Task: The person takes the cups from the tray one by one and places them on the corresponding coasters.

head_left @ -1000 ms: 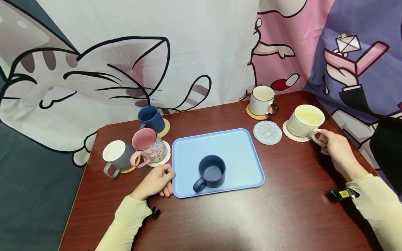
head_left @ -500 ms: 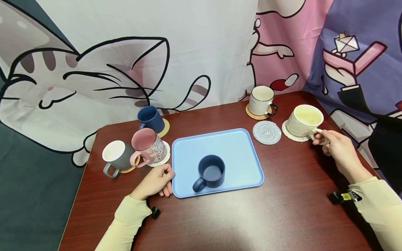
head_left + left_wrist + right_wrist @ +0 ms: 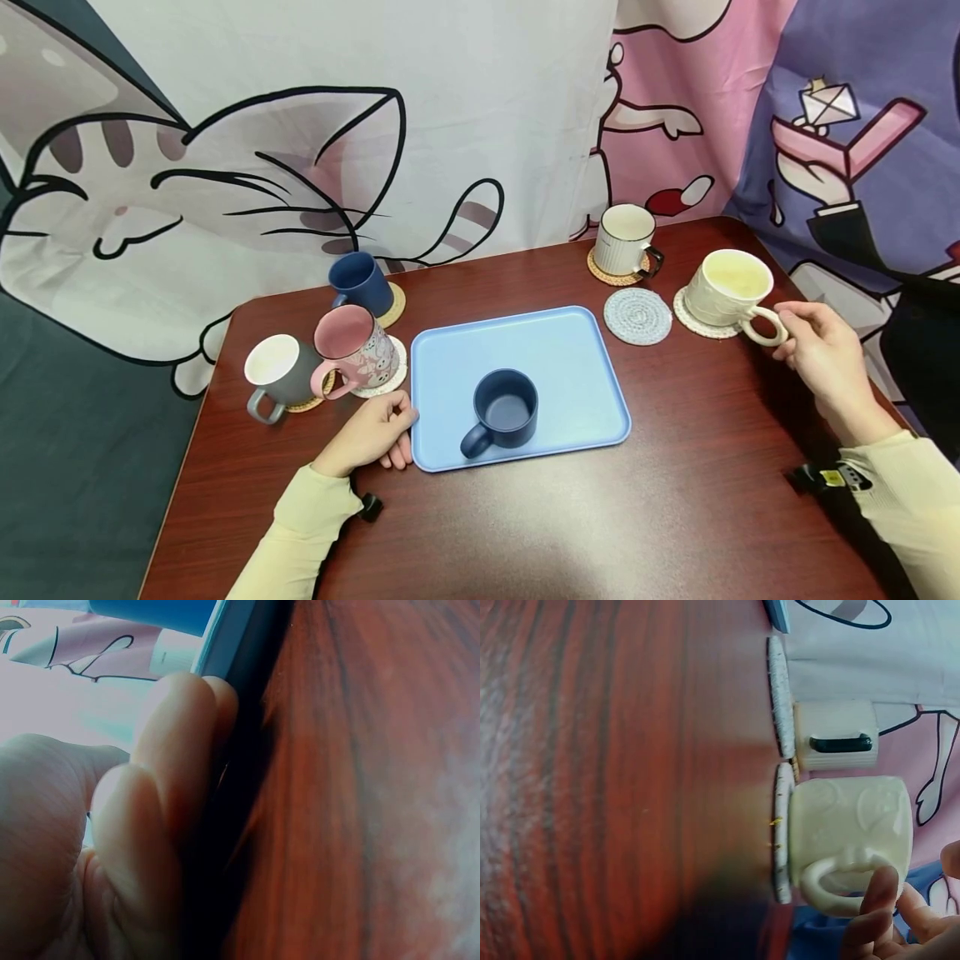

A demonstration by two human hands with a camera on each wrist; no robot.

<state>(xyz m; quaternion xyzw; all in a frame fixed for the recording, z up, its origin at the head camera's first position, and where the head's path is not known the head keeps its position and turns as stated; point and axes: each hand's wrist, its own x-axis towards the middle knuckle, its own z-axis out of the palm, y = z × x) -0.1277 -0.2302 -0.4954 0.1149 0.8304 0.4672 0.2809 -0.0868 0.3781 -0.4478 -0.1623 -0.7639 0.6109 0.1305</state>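
Observation:
In the head view my right hand (image 3: pixel 821 358) is beside the handle of a cream mug (image 3: pixel 723 292), which stands on a white woven coaster (image 3: pixel 687 322). The right wrist view shows its fingers (image 3: pixel 877 900) overlapping the handle's outer end, with the thumb held apart. My left hand (image 3: pixel 375 433) holds the left edge of a light blue tray (image 3: pixel 450 350), its fingers (image 3: pixel 176 742) right at the rim. On the tray sits a dark blue mug (image 3: pixel 506 410), upright, its handle towards the lower left.
Left of the tray stand a pink patterned mug (image 3: pixel 356 350), a grey mug (image 3: pixel 288 375) and a blue mug (image 3: pixel 363 285), each on a coaster. A ribbed white mug (image 3: pixel 618 242) stands behind a bare grey coaster (image 3: pixel 637 317). Printed cloth (image 3: pixel 525 125) hangs behind the table.
My right hand has loosened from the cream mug's handle and drawn back slightly to the right. The mug stays on its coaster. My left hand and the tray keep their places.

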